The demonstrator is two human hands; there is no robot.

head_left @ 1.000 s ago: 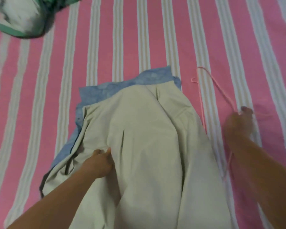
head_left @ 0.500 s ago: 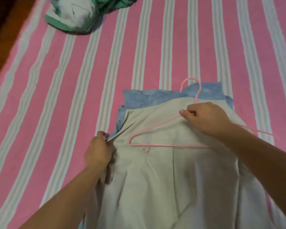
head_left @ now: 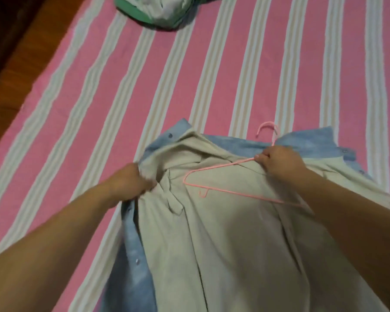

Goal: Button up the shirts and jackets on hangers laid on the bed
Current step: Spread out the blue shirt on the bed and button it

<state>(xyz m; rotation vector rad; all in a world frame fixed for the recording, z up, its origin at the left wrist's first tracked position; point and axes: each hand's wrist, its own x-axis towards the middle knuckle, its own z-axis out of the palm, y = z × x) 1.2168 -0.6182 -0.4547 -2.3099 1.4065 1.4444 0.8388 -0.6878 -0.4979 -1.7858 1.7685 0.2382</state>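
Fitting the hanger (head_left: 231,176) into the jacket (head_left: 223,233) looks like the step in hand, head view only. Jacket lies opened flat on the bed (head_left: 189,75), beige lining up, blue shell showing at collar and edges, snaps visible along the left edge. Fabric looks soft and limp, likely to bunch and slide over the sheet; best held at collar or front edge, near the snaps. Hanger is thin pink wire, probably light and a bit springy; grip at the neck below the hook. Left hand (head_left: 131,185): fingers curled tight, bunching the jacket's left front edge by the collar. Right hand (head_left: 279,161): fingers pinched round the hanger neck, hook poking past the collar, frame lying on the lining. Nothing looks fastened yet. A green and white garment (head_left: 164,10) sits crumpled at the far end of the bed, well apart.
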